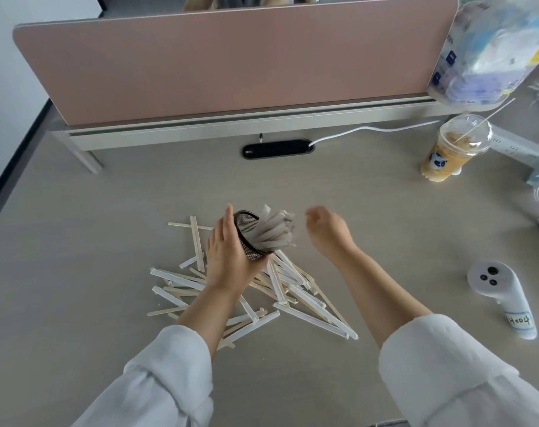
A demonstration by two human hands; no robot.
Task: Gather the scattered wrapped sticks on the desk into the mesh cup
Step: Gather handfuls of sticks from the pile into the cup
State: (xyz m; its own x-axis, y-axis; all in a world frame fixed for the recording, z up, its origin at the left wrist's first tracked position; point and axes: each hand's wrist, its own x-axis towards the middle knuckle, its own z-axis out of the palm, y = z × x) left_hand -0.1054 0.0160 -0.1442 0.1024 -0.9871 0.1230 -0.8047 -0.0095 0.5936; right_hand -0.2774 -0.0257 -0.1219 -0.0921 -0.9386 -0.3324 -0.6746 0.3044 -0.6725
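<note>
My left hand (228,260) grips the black mesh cup (249,235) and holds it tilted, its mouth turned to the right, above the desk. A bunch of white wrapped sticks (276,231) pokes out of the cup's mouth. Under and around that hand, many more wrapped sticks and bare wooden sticks (296,303) lie scattered in a pile on the desk. My right hand (326,229) hovers just right of the cup, fingers loosely curled and blurred, holding nothing that I can see.
A pink divider panel (231,66) closes the desk's far edge. An iced coffee cup with a straw (453,149) stands at the back right, below a plastic bag (490,50). A white controller (502,297) lies at the right. A black cable port (277,148) sits mid-back.
</note>
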